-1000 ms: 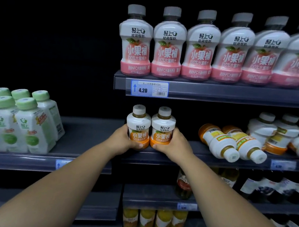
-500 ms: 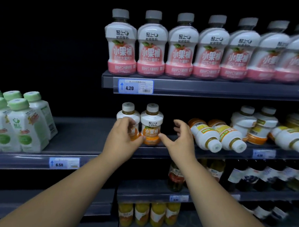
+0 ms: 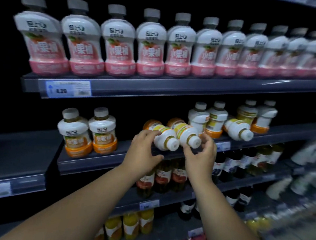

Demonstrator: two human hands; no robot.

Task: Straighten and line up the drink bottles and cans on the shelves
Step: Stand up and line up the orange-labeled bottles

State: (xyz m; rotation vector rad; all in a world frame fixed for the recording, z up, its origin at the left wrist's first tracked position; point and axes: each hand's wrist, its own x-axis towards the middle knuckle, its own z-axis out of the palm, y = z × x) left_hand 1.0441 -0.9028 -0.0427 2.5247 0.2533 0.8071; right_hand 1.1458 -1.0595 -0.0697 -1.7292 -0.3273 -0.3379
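Reaching for fallen bottles on the middle shelf (image 3: 112,163): left hand (image 3: 144,151) spread, fingertips resting on the left fallen bottle (image 3: 163,137); right hand (image 3: 200,157) spread beside the right fallen bottle (image 3: 187,134) at its cap; grip bodies, not caps, and stand both toward the upright pair (image 3: 103,134) left of the left hand.

Shop drinks aisle: tiered dark shelves (image 3: 175,87), price tag (image 3: 69,89) on rail upper left, rows of identical pink-labelled bottles (image 3: 150,43) across top.

Both bare forearms reach forward and upward, converging. Left hand (image 3: 145,150): palm down, fingers curved, thumb spread below. Right hand (image 3: 200,158): just beside it, fingers and thumb parted in an open curl.
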